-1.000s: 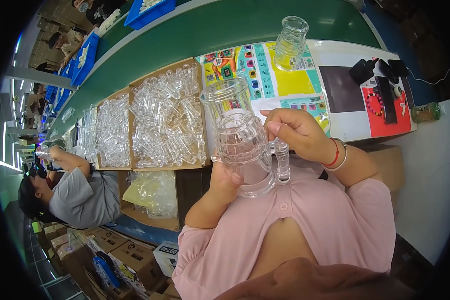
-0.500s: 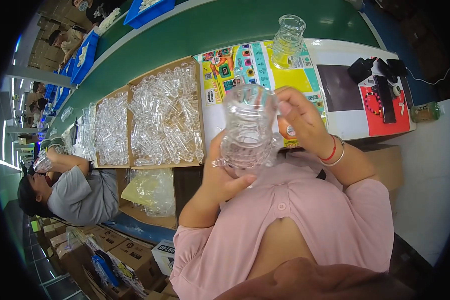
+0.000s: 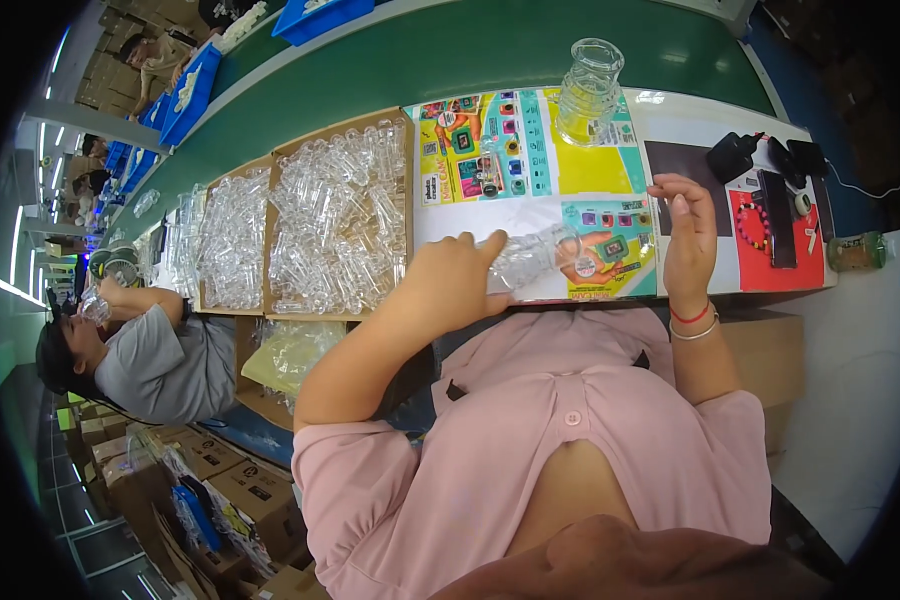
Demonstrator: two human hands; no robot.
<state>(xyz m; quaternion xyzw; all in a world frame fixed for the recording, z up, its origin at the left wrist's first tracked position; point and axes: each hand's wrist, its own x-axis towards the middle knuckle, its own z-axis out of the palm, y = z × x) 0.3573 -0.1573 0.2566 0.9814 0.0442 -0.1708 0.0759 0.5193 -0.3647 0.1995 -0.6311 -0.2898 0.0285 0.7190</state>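
Note:
My left hand (image 3: 452, 283) is closed around one end of a clear, ribbed glass-like vessel (image 3: 532, 260). The vessel lies tipped on its side, low over the printed sheets at the near edge of the table, its wide end toward the right. Whether it rests on the sheets I cannot tell. My right hand (image 3: 688, 235) is apart from it, fingers stretched out and nothing in them. A similar clear vessel (image 3: 588, 92) stands upright farther back. A small clear tube-like piece (image 3: 490, 176) is on the sheets beyond my left hand.
Left of my hands, two shallow cardboard boxes (image 3: 410, 225) hold many clear tube-shaped pieces. A black adapter (image 3: 734, 154), a phone (image 3: 776, 220) and a beaded bracelet (image 3: 749, 222) lie at right. A co-worker in grey (image 3: 170, 365) sits at far left. Blue bins (image 3: 192, 95) line the far side.
The vessel was upright between both hands; now it is tipped sideways and lower, in my left hand only. My right hand has let go and moved right.

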